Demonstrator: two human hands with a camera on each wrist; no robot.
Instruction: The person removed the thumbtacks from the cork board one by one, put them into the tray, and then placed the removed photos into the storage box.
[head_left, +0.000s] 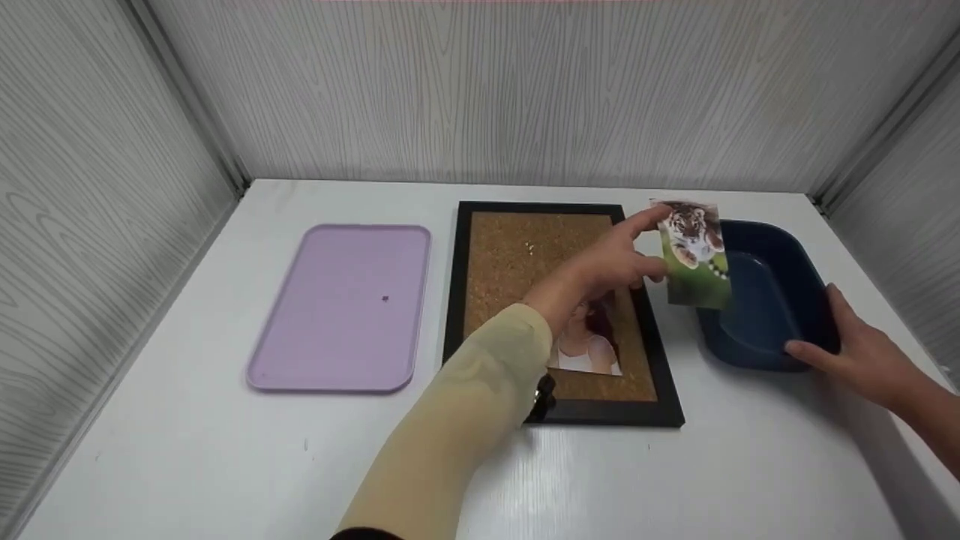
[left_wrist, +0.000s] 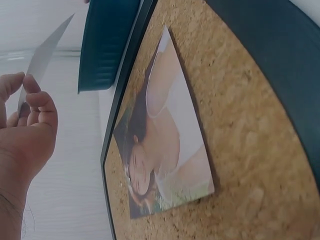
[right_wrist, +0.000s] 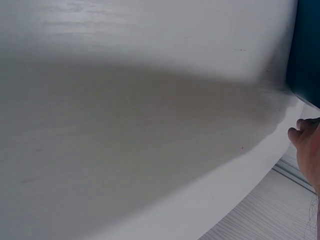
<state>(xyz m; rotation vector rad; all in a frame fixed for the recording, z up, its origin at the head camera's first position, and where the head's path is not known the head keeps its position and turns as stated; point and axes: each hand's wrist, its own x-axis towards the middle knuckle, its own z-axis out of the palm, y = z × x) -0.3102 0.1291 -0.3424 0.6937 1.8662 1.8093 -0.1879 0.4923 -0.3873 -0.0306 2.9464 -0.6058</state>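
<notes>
My left hand [head_left: 615, 259] reaches across the cork board [head_left: 499, 255] and pinches a tiger photo [head_left: 694, 259] by its left edge. In the head view the photo overlaps the left rim of a dark blue bin [head_left: 814, 281]. The left wrist view shows the photo [left_wrist: 44, 57] nearly edge-on between the thumb and fingers of the left hand [left_wrist: 27, 130]. With thumb and fingers, my right hand [head_left: 866, 356] grips the bin's near right rim. A photo of a person [head_left: 589, 352] lies tilted on the cork, partly covered by my left arm in the head view.
A black frame [head_left: 600, 414] borders the cork board in the middle of the white table [head_left: 187, 450]. On the left lies a flat lilac tray [head_left: 337, 307] with a tiny dark speck on it. Pale wood-grain panels [head_left: 480, 97] enclose the back and sides.
</notes>
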